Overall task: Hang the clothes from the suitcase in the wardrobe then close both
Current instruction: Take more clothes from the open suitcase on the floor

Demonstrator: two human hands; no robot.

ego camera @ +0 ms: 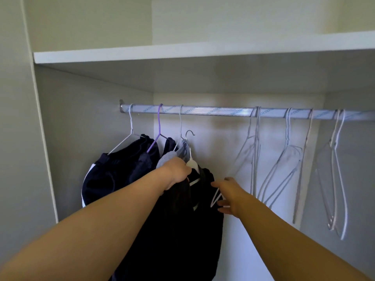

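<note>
Head view: my left hand (178, 171) grips the hanger (191, 163) neck, my right hand (229, 193) holds the dark garment (182, 230) between them; I should raise the hook (189, 133) level onto the rail (213, 111) above both hands.

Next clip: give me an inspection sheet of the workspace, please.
Surface: rail, under a shelf.
Job's things: dark garment on held hanger, hook below the rail, not yet hung; three hung garments at left.
Clutter: empty hangers on the rail's right part.
Grippers: left hand grips the held hanger's neck; right hand at the garment's shoulder, grip unclear.
Cables: nothing seen.
Surroundings: pale wardrobe walls.
</note>
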